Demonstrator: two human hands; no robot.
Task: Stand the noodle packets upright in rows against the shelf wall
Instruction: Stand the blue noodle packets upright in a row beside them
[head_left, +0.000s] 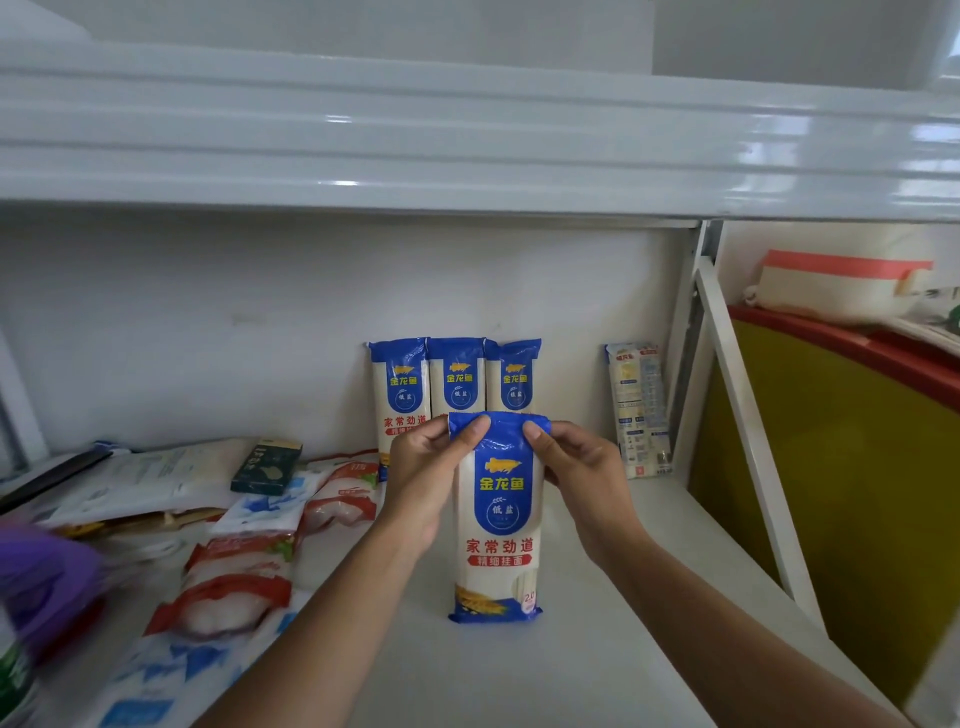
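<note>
A blue and white noodle packet (497, 525) stands upright on the white shelf (597, 623), its base resting on the surface. My left hand (423, 470) and my right hand (576, 473) pinch its top corners from either side. Behind it, three matching packets (457, 384) stand side by side against the back wall (208, 338). One more packet (638, 408) stands with its back label facing out, to the right near the shelf post.
Flat food bags, red-and-white packs (234, 582) and a dark green box (266, 466) lie piled on the shelf's left side. An upper shelf edge (467, 156) overhangs. A slanted white brace (748, 431) and a yellow panel (841, 493) bound the right.
</note>
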